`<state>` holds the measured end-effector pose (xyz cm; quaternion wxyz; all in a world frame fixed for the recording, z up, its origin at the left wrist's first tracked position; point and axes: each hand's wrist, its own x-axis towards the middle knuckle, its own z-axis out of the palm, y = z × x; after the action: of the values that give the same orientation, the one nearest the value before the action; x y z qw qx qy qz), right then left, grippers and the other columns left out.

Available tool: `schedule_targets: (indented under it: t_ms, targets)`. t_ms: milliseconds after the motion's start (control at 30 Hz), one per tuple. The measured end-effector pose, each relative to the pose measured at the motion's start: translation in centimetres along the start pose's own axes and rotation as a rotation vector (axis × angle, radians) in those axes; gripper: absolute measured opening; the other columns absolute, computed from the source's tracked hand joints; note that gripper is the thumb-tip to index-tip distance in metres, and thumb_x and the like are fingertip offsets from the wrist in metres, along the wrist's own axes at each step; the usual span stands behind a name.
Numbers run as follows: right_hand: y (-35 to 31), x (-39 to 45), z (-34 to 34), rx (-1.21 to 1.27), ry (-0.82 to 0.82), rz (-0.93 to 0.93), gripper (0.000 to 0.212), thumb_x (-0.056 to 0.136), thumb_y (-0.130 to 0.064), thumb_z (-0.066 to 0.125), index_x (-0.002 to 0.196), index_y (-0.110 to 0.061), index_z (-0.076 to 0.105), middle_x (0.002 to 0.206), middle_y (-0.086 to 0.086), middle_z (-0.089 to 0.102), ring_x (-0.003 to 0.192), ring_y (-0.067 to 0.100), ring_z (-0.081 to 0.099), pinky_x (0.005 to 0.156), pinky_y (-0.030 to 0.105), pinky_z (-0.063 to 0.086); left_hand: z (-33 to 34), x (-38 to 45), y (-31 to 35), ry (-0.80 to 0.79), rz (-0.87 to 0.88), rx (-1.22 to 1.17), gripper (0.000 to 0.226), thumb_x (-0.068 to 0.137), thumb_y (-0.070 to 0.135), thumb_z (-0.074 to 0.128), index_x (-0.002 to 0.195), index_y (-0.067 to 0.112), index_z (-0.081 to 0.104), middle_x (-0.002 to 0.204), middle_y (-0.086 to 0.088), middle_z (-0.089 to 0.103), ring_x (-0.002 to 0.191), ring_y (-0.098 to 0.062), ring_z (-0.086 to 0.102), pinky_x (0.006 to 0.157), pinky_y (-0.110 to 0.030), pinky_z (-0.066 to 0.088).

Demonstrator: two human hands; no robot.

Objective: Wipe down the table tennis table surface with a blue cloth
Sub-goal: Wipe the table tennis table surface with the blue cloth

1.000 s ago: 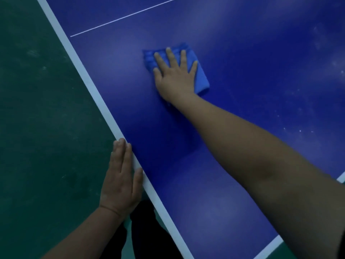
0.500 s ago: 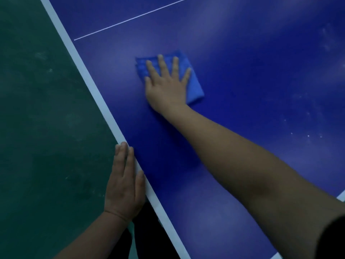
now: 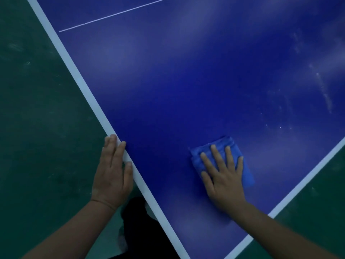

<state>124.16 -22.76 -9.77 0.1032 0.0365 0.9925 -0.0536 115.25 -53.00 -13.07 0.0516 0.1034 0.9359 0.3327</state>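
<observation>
- Head view, looking down: we see the table tennis table (image 3: pixel 186 90) filling the centre and upper right of the frame, its white edge stripe running diagonally from upper left to bottom centre, with green floor (image 3: pixel 37 128) at left and at lower right.
- Our right hand (image 3: pixel 224 176) lies flat on the blue cloth (image 3: pixel 246 171) in the lower right of the frame, fingers straight and spread, pressing it down onto the surface rather than clutching it.
- The cloth is folded into a compact pad. Its long axis runs roughly from lower right toward upper left, in line with our fingers, and part of it shows past the fingertips and along the right side of the palm.
- Our left hand (image 3: pixel 112 172) rests at lower centre-left, fingers straight and together, laid along the white edge stripe. It holds nothing and seems to brace us.
- What the next stroke turns on, as we judge it: pale dusty smears and specks (image 3: pixel 324 94) sit toward the upper right of the frame, well apart from the cloth and further up and right of it.
- The right hand is plainly nearer those marks, and the cloth is already under it, so we would expect a push away from us and rightward.
- The nearer corner of the table lies just below the frame.
- How much of the table beyond the frame remains unwiped we cannot tell.
</observation>
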Motion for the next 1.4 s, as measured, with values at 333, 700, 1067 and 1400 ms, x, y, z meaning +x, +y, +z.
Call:
schedule_targets:
  t_ms: [333, 700, 1067, 1400]
  targets:
    - [-5.4, 14.6, -2.1, -0.006, 0.084, -0.05, 0.053, 0.103, -0.051, 0.029, 0.155, -0.042, 0.027, 0.167, -0.005, 0.017, 0.154, 0.033, 0.006, 0.117, 0.069, 0.003, 1.7, -3.5, 3.1, 0.034, -0.213, -0.031, 0.072, 0.099, 0.036, 0.034, 0.158, 0.001, 0.014, 0.168, -0.011, 0.002, 0.155, -0.021, -0.002, 0.126, -0.041, 0.004]
    - [1.5, 0.5, 0.8, -0.093, 0.024, -0.485, 0.05, 0.104, -0.051, 0.03, 0.151, -0.037, 0.038, 0.163, -0.001, 0.03, 0.151, 0.036, 0.021, 0.115, 0.069, 0.014, 3.7, -6.2, 5.4, 0.08, -0.443, -0.379, 0.063, 0.108, 0.03, 0.036, 0.16, 0.021, 0.002, 0.167, 0.01, 0.001, 0.15, -0.001, -0.001, 0.126, -0.044, 0.001]
    - [-5.6, 16.6, -2.6, -0.05, 0.039, -0.354, 0.056, 0.1, -0.056, 0.022, 0.155, -0.045, 0.022, 0.167, -0.01, 0.013, 0.154, 0.026, 0.001, 0.12, 0.06, -0.005, 6.5, -5.6, 7.6, 0.31, -0.524, -0.331, 0.062, 0.1, 0.033, 0.021, 0.16, 0.018, 0.011, 0.164, 0.012, 0.007, 0.151, -0.005, 0.005, 0.123, -0.033, 0.005]
    - [-14.6, 28.8, -4.4, -0.158, -0.039, -0.757, 0.055, 0.103, -0.054, 0.016, 0.156, -0.045, 0.018, 0.168, -0.007, 0.01, 0.154, 0.031, 0.001, 0.118, 0.066, -0.004, 6.9, -6.2, 7.4, 0.496, -0.567, -0.127, 0.054, 0.103, 0.035, 0.03, 0.148, 0.006, 0.041, 0.133, -0.012, 0.049, 0.118, -0.025, 0.05, 0.103, -0.041, 0.044]
